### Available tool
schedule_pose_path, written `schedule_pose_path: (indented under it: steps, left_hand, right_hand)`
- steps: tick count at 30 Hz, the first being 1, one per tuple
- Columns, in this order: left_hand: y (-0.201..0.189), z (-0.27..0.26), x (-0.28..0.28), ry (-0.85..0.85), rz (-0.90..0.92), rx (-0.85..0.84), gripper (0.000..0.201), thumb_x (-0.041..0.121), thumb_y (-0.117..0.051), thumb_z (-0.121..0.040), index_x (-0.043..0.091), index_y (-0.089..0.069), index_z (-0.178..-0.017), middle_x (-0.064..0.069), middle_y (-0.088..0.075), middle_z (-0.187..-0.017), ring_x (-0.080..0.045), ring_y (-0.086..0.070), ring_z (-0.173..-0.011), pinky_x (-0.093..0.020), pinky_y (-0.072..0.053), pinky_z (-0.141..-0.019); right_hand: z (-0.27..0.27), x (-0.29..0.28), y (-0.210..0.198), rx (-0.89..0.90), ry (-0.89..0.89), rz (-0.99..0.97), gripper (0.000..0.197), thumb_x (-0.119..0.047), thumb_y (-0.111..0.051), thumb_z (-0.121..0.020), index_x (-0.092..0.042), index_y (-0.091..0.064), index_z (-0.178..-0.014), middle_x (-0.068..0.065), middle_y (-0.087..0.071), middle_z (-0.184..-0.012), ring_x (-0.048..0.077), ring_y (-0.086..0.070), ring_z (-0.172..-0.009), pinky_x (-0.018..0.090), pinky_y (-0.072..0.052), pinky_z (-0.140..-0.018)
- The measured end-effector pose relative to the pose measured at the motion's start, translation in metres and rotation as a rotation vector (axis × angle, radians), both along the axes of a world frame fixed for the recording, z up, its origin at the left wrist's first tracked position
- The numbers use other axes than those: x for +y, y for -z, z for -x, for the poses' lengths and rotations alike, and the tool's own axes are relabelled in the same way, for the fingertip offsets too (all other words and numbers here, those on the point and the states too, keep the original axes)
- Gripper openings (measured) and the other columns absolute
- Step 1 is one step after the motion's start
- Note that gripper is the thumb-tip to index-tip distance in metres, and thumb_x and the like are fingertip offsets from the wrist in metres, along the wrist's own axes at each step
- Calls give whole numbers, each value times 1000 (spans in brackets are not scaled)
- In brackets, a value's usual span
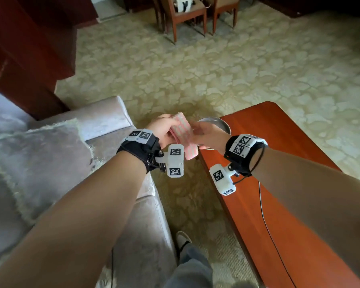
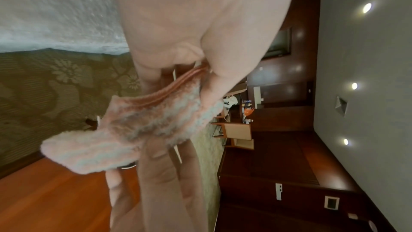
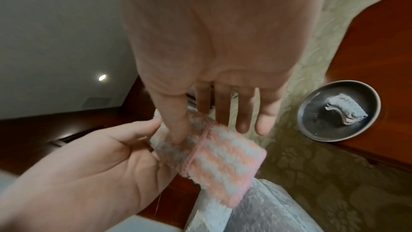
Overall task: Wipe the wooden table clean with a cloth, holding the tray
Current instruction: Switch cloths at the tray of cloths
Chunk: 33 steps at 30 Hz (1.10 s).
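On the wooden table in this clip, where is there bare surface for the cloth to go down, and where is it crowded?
The wooden table is bare from the round metal tray at its far left corner to the far edge. Nearer the camera the right forearm and a thin black cable cross it. The tray corner is crowded: both hands hold the striped cloth just left of it.

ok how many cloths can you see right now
2. A striped pink cloth is held between the left hand and right hand; a folded one lies in the metal tray.
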<state>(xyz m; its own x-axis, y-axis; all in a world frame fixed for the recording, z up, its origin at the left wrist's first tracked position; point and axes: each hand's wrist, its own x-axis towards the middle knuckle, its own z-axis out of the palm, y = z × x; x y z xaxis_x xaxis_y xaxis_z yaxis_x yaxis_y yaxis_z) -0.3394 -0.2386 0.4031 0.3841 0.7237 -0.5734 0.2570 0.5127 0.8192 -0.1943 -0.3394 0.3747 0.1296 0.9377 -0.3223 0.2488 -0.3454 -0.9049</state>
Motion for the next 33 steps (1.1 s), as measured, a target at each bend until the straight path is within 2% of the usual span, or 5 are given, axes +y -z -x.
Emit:
schedule_pose_path:
  steps: [8,12,16,27,33]
  left_hand:
    - [30,-80,101,150,-6,39,37,-4,-54,-94,9,-58,-129,-15,-71,-104,-31,-69,-93,-45,-58,-77]
    - [59,-126,140,194,-59,93,35,0,-59,-94,14,-60,-126,-10,-70,-101,-23,-67,-82,-38,-59,-69]
    - [98,-165,178,203,-61,141,32,3,-62,-94,18,-62,-122,-12,-68,-115,-27,-68,-97,-39,-61,-72]
    - [270,-240,274,279,-37,350,29,3,-66,-80,24,-67,-101,-7,-69,-94,-25,-69,-82,-45,-62,-78]
    - [364,-258,315,472,-108,464,35,27,-66,-57,43,-73,-87,9,-74,-94,-21,-73,-86,-44,-62,-77]
  right_hand:
    - [-53,84,36,-122,87,140,37,-36,-72,-83,-10,-64,-108,11,-64,-91,25,-59,-80,40,-53,-74]
    - [-96,116,54,-115,81,200,13,-25,-66,-92,-27,-56,-84,-9,-53,-74,10,-50,-67,13,-40,-59]
    - [-132,156,88,-103,105,260,12,-28,-66,-91,-31,-54,-89,-13,-53,-72,7,-51,-65,14,-37,-54]
    - [-185,244,252,-3,277,432,19,-24,-68,-90,-15,-62,-105,-5,-61,-79,11,-58,-68,10,-41,-48]
    - [-189,270,329,45,371,516,17,-28,-65,-91,-16,-65,-104,-4,-62,-84,14,-58,-79,23,-48,-70]
